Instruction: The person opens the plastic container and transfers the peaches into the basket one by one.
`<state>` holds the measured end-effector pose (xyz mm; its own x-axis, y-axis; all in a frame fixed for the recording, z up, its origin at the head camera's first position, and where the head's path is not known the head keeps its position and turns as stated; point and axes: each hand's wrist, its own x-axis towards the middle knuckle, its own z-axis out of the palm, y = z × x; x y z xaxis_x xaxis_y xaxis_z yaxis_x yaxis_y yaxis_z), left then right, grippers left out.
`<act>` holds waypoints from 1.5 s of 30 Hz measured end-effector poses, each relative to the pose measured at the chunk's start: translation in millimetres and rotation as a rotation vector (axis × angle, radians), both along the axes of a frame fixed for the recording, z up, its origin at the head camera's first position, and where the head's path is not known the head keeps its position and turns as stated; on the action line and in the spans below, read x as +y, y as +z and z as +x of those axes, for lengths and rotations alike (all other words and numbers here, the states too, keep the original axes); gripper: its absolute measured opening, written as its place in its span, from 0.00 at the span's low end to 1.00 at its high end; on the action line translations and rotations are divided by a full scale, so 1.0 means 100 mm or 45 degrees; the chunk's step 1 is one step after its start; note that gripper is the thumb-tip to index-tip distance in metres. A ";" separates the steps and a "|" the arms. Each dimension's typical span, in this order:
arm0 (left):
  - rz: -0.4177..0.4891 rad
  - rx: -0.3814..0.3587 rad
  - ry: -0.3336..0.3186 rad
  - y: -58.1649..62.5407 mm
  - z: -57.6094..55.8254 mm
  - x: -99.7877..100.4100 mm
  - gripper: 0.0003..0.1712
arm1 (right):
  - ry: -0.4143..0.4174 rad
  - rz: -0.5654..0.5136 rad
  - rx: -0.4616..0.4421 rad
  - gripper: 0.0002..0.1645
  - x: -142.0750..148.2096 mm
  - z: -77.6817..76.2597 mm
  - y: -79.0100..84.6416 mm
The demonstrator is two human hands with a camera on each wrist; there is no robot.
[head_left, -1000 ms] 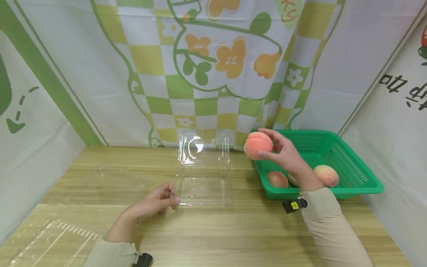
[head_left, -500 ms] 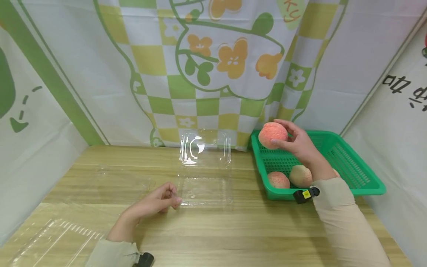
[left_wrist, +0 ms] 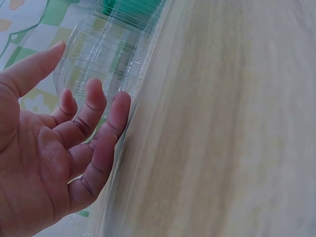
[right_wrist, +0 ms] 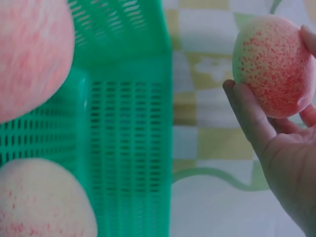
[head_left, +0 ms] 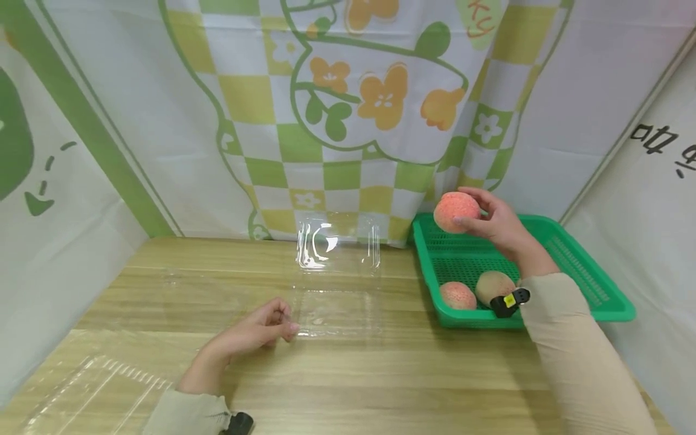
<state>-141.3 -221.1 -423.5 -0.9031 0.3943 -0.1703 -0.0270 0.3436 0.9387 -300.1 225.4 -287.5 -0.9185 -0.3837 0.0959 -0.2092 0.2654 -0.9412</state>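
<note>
My right hand (head_left: 502, 228) holds a pink peach (head_left: 455, 212) above the back left part of a green basket (head_left: 617, 311). In the right wrist view, fingers and thumb are around the same peach (right_wrist: 274, 66). Two more peaches, a speckled one (head_left: 458, 296) and a paler one (head_left: 492, 285), lie in the basket near its front wall. A clear plastic box (head_left: 337, 311) stands with its lid raised in the middle of the table. Beside its front left corner is my left hand (head_left: 250, 332). Its fingers (left_wrist: 94, 108) are loosely bent, with the thumb apart from them.
Further clear plastic containers lie on the wooden table (head_left: 380, 393) at the left, one at the front left (head_left: 103, 396) and a faint one (head_left: 201, 302) behind it. A checkered curtain (head_left: 337, 163) hangs along the back edge. My right forearm covers part of the basket.
My right hand has moved right and slightly up with the peach, from beside the basket to above it. My left hand stays beside the clear box. The view has shifted slightly.
</note>
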 end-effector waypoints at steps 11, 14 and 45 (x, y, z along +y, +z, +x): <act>0.011 -0.008 -0.006 -0.01 -0.02 0.01 0.18 | 0.000 0.072 -0.113 0.43 0.14 -0.21 -0.15; 0.005 -0.009 -0.003 0.00 -0.02 0.00 0.19 | 0.000 0.151 -0.126 0.43 0.15 -0.24 -0.16; -0.017 0.004 0.022 0.00 -0.01 0.00 0.19 | 0.354 0.477 -0.360 0.44 0.14 -0.42 -0.62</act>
